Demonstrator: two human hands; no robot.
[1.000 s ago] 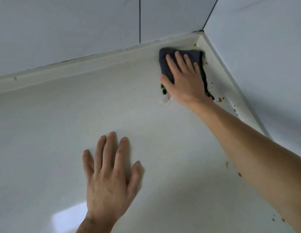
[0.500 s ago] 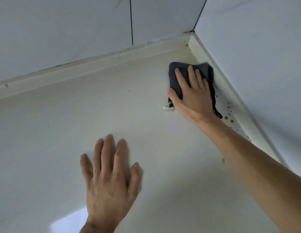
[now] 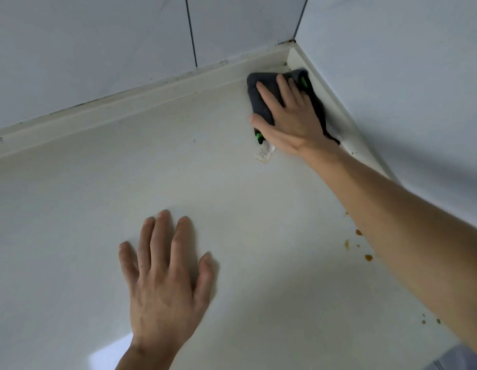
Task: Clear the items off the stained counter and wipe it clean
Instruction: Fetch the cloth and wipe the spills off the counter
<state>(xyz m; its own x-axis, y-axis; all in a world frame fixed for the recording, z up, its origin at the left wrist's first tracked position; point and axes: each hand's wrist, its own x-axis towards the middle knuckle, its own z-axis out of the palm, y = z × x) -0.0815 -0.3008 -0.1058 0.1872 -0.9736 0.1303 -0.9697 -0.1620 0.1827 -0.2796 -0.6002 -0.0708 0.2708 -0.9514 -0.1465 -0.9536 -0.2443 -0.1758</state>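
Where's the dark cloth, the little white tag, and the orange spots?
dark cloth [image 3: 261, 102], head view, on the bare fabric left of the fingers.
white tag [image 3: 264, 153], head view, on the middle of the label.
orange spots [image 3: 368, 257], head view, on the biggest drop beside the forearm.

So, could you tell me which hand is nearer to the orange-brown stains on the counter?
Neither hand touches the stains. The left hand, flat on the counter, looks nearer; the right hand presses the cloth in the far corner.

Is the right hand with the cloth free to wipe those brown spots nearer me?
Probably yes: the brown spots lie on open counter beside the forearm, nothing between.
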